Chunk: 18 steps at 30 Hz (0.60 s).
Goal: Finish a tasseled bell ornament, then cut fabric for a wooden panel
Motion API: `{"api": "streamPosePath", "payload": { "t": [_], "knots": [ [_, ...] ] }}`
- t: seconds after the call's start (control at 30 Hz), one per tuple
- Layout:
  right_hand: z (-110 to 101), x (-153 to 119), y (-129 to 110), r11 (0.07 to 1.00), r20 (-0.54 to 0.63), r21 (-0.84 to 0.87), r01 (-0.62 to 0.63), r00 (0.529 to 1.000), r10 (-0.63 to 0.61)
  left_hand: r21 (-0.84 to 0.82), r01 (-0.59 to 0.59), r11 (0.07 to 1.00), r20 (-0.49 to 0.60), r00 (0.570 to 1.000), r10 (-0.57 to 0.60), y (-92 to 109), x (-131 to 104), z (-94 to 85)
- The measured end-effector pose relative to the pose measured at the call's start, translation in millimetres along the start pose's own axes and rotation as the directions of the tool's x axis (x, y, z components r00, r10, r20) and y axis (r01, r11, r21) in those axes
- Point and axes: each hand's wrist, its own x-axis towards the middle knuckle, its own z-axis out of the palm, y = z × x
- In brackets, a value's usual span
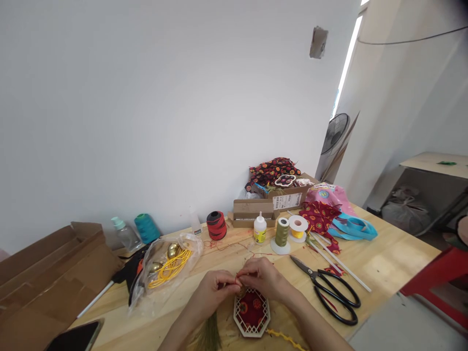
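Fingertips of my left hand (215,287) and my right hand (261,278) meet in a pinch on a thin red thread (238,277). Just below them an octagonal white lattice frame (252,335) lies on the table, backed with dark red patterned fabric (251,309). A yellow braided cord (283,335) runs from the frame's lower right. Under my left wrist hangs a green tassel (212,334). Something small and golden shows below my fingertips, too small to name. Red thread also trails loosely near a red spool (217,225).
Black-handled scissors (325,290) lie right of my right arm. Behind stand a glue bottle (260,230), a green thread spool (282,233) and a yellow ribbon spool (298,228). At left are a plastic bag (166,268) with bells and yellow cord, a cardboard box (54,273) and a phone (75,336).
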Motion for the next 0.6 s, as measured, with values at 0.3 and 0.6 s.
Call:
{"api": "streamPosePath", "payload": {
  "t": [0.3, 0.6],
  "knots": [
    [-6, -16, -15, 0.989, -0.049, -0.149, 0.017, 0.999, -0.025, -0.279, 0.160, 0.947, -0.116, 0.973, -0.199, -16, 4, 2.3],
    [-4, -13, -16, 0.988, 0.002, -0.126, 0.085, 0.996, -0.086, -0.184, 0.127, 0.975, -0.139, 0.978, -0.154, -12, 4, 4.8]
  ]
}}
